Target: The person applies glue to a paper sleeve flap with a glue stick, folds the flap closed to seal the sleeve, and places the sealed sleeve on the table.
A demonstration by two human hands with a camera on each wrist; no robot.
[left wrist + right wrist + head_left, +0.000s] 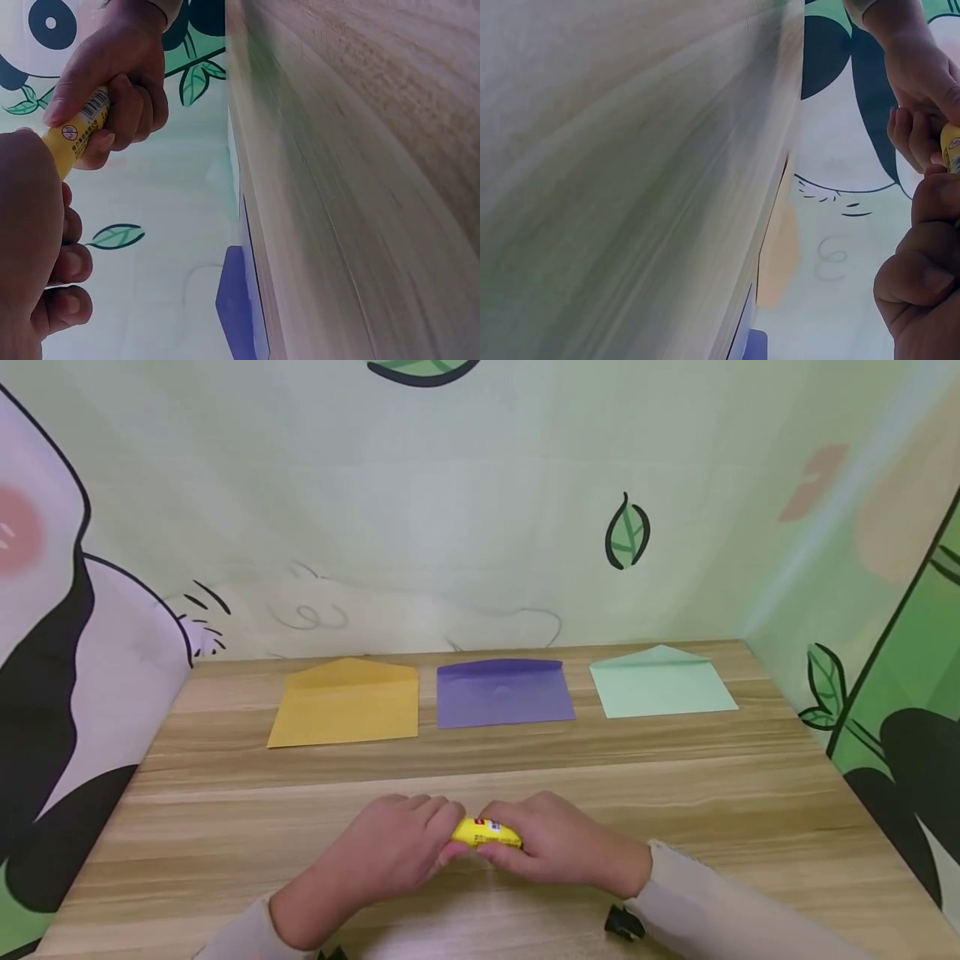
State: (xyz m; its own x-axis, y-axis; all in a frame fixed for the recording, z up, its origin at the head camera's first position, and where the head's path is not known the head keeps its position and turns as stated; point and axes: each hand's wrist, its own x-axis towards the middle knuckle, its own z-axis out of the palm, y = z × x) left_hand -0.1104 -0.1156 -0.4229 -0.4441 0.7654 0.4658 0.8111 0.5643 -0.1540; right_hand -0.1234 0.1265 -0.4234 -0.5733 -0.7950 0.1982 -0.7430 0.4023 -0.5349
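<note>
A yellow glue stick [495, 832] with printed labels is held between both hands, a little above the near half of the table. My left hand [401, 843] grips its left end, while my right hand [562, 843] has thumb and fingers around the right end. A barcode shows on the glue stick [79, 131] in the left wrist view. Only a small yellow piece of it appears at the right wrist view's edge. Beyond the hands, three envelopes lie in a row with their flaps open away from me: orange-yellow [348, 710], purple [506, 697] and mint green [663, 685].
The wood-grain table [225, 827] reaches back to a printed cloth backdrop [480, 527] with leaf and panda drawings, which also stands along both sides. A small black piece [624, 923] sits under the right sleeve.
</note>
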